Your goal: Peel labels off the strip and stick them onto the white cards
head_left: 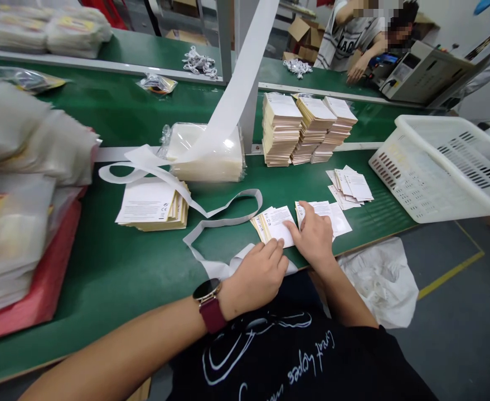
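My left hand (259,273), with a watch on the wrist, has its fingers curled together at the near edge of a fanned stack of printed cards (279,221). What is under those fingers is hidden. My right hand (315,234) is spread, its thumb on this stack and its fingers over a second group of cards (340,218) just to the right. A long white paper strip (217,223) loops over the bench, with part of it lying beside my left hand. Further left sits a thicker stack of cards (146,200).
Tall card stacks (284,131) stand behind a few loose cards (351,186). A clear-wrapped pack (211,159) sits at the back. Plastic-bagged items (10,223) fill the left side; a white basket (449,167) is at right. Across the bench, a person (345,39) works beside a machine.
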`<state>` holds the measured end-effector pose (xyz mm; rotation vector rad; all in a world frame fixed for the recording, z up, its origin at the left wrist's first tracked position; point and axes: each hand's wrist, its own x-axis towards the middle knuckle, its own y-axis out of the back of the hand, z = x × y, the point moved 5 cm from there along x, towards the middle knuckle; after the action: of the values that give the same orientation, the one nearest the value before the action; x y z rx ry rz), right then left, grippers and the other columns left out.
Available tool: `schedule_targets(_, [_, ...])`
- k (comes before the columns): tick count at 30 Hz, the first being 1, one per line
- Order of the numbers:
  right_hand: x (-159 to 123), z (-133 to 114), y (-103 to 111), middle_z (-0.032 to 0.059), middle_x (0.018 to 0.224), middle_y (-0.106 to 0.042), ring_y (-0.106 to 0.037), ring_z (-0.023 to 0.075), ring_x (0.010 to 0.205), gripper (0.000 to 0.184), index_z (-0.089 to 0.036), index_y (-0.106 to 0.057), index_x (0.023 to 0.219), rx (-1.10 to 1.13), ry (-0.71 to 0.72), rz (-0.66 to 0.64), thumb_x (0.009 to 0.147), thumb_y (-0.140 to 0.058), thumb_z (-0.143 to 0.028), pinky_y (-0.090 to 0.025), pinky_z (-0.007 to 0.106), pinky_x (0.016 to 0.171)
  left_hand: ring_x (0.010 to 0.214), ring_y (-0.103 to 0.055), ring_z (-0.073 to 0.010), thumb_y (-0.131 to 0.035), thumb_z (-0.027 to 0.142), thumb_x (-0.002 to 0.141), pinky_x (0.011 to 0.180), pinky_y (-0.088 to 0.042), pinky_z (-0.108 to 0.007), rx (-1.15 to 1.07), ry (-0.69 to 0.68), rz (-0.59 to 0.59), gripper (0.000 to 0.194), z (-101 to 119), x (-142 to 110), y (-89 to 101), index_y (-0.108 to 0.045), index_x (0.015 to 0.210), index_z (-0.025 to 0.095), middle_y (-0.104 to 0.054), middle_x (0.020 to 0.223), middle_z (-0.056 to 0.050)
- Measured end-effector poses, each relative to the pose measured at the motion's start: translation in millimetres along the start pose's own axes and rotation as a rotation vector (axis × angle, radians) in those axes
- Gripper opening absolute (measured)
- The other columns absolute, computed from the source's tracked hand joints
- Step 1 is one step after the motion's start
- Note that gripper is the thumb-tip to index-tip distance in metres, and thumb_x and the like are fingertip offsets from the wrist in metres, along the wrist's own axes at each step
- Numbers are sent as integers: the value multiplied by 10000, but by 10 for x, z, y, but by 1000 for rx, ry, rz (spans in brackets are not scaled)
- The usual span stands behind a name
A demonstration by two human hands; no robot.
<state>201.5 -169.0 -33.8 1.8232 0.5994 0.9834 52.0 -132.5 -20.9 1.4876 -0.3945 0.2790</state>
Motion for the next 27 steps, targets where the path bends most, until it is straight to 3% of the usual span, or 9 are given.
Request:
schedule_targets(3, [39, 44, -20, 52, 701, -658, -585, 250, 759, 332, -146, -631, 1090, 3, -22, -59, 917, -558, -420, -301, 363, 750, 1033, -628, -314, -497, 130, 859, 789, -532, -405, -10, -2, -8, 114, -2, -10, -2, -600, 821, 101, -662, 1134, -239])
schedule_targets(7, [67, 41, -42, 20, 759, -653, -576, 225, 803, 236, -206, -615, 859, 178, -33, -125, 848, -656, -439, -324, 357, 779, 1088, -629, -343, -506, 112, 844, 823, -536, -434, -23, 12, 4, 99, -3, -34, -9, -601, 831, 88, -644, 1188, -264])
schedule_targets(10, [80, 81, -68, -10, 743, -627, -563, 186, 753, 201, -211, -555, 783, 368, -115, -108, 797, -693, -357, -363, 343, 778, 1109, -634, -359, -506, 108, 840, 835, -543, -442, -34, 14, 17, 98, 0, -50, -19, -601, 829, 85, -638, 1213, -268])
schedule_targets(15, [78, 151, -135, -39, 644, -563, -513, 146, 622, 149, -222, -503, 722, 657, -172, -116, 800, -614, -283, -395, 285, 640, 1166, -620, -353, -491, 106, 849, 859, -552, -434, -45, 17, -6, 113, -2, -51, -30, -603, 848, 92, -625, 1258, -258])
schedule_targets(17, [66, 145, -122, -25, 670, -593, -525, 152, 640, 125, -219, -525, 733, 647, -146, -103, 826, -579, -283, -399, 291, 652, 1174, -618, -352, -494, 108, 849, 868, -556, -432, -36, 18, -6, 111, -1, -45, -28, -604, 847, 95, -631, 1255, -249])
schedule_targets(23, [19, 80, -4, 39, 788, -650, -546, 219, 816, 184, -205, -605, 808, 338, -37, 38, 917, -496, -305, -362, 371, 797, 1180, -612, -355, -496, 111, 856, 860, -560, -431, -39, 14, 13, 112, 7, -40, -20, -606, 840, 97, -639, 1241, -242])
schedule_targets(27, [63, 332, 65, 55, 820, -662, -552, 222, 807, 217, -205, -630, 858, 345, -107, 111, 926, -472, -336, -392, 371, 797, 998, -666, -274, -439, 117, 883, 799, -554, -384, -175, 69, 139, 179, -89, -22, 101, -606, 817, 121, -704, 1072, -169])
